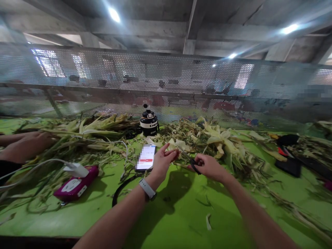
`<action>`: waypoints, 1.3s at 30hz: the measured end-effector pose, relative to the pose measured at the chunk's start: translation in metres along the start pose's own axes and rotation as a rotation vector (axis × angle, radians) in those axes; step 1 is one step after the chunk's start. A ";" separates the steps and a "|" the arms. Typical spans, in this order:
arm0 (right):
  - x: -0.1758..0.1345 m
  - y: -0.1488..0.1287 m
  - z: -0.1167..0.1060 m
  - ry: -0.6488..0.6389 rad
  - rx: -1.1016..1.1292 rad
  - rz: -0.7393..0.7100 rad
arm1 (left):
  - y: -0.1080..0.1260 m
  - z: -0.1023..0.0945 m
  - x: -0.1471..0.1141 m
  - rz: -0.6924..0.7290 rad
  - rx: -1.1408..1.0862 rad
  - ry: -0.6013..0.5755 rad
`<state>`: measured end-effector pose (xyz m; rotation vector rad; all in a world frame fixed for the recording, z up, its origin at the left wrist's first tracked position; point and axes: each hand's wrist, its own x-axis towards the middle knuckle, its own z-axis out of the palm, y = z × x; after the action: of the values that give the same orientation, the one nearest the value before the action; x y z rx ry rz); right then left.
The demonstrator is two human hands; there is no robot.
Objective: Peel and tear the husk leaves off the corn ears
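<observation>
My left hand (164, 160), with a pale watch band (147, 188) at the wrist, reaches over the green table beside the phone (145, 157). Its fingers are pinched together near pale corn husk pieces (181, 144); what lies between the fingertips is too small to make out. Black-handled scissors (195, 166) are gripped in my right hand (207, 166), their blades pointing up and left toward my left fingertips. Just beyond both hands lies a heap of shredded, drying corn husks (186, 133). The lit phone rests flat on the table.
A black bottle (149, 122) stands behind the phone. At left, a purple power strip (76, 183) holds a white charger (76, 169) with a cable; another person's hand (28, 145) is on husks there. A perforated metal screen (166, 83) borders the back. Dark objects (288, 166) lie right.
</observation>
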<state>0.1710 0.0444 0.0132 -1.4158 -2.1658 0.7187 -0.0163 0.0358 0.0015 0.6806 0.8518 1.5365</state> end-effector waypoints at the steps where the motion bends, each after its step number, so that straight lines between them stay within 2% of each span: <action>1: 0.000 0.001 0.001 0.038 -0.065 -0.011 | 0.000 0.000 0.000 -0.001 -0.002 -0.005; 5: 0.001 0.002 0.004 0.109 -0.217 -0.066 | 0.001 0.002 -0.002 -0.016 0.003 -0.008; 11: -0.001 -0.002 0.005 0.142 -0.272 -0.085 | 0.003 0.004 -0.004 -0.038 0.017 -0.029; 19: 0.004 0.003 0.007 0.193 -0.052 -0.088 | 0.000 0.001 -0.002 -0.024 0.040 -0.052; 22: 0.004 0.005 0.000 0.225 0.052 -0.073 | -0.001 -0.002 -0.001 0.000 0.089 -0.069; 24: 0.002 0.006 -0.011 0.154 0.107 -0.028 | -0.001 -0.003 0.001 0.012 0.121 -0.061; 28: -0.008 0.009 -0.039 -0.194 0.166 0.072 | 0.002 -0.007 0.008 -0.001 0.017 0.010; 30: -0.013 0.009 -0.046 -0.308 0.106 0.077 | 0.003 -0.009 0.012 0.010 -0.009 0.023; 35: -0.014 0.007 -0.032 -0.290 -0.346 0.035 | 0.004 -0.011 0.012 0.133 0.195 -0.031; 37: -0.012 0.008 -0.028 -0.342 -0.365 0.042 | 0.008 -0.009 0.007 0.201 0.305 -0.113; 39: -0.012 0.008 -0.032 -0.362 -0.283 0.042 | 0.016 -0.007 0.002 0.381 0.530 -0.229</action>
<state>0.2006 0.0419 0.0315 -1.5730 -2.6085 0.7540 -0.0310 0.0358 0.0112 1.4444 1.0013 1.5275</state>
